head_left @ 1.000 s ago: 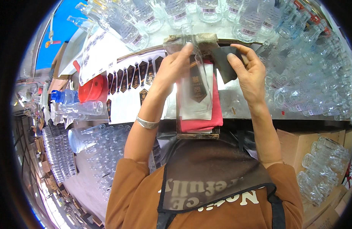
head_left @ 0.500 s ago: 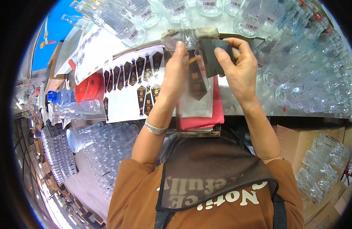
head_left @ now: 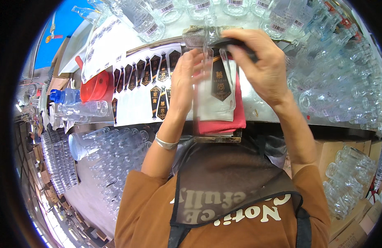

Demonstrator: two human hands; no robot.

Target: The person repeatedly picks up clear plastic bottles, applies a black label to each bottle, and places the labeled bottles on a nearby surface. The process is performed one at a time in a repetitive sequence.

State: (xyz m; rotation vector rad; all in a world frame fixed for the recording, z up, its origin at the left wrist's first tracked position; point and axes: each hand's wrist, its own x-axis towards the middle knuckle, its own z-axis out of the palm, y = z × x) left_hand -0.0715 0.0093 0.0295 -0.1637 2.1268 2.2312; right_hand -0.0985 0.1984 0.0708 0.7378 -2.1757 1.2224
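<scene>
Left hand (head_left: 186,82): fingers up and curled round the left side of a clear glass bottle (head_left: 213,70), palm flat on the glass.
Right hand (head_left: 261,66): clenched on a dark cloth (head_left: 234,42), pressing it on the bottle's upper right, just above the label.
Bottle: standing upright between the two sets of fingers, over a red cloth (head_left: 222,122) at the bench edge.
Label (head_left: 220,80): dark, pointed, gold print, stuck on the bottle's front, right between the fingertips.
Left of the left fingers: sheet of matching dark labels (head_left: 145,89), then a red funnel (head_left: 93,87).
Beyond the fingers: rows of empty clear bottles (head_left: 282,20).
Wrist: silver bracelet (head_left: 166,144).
</scene>
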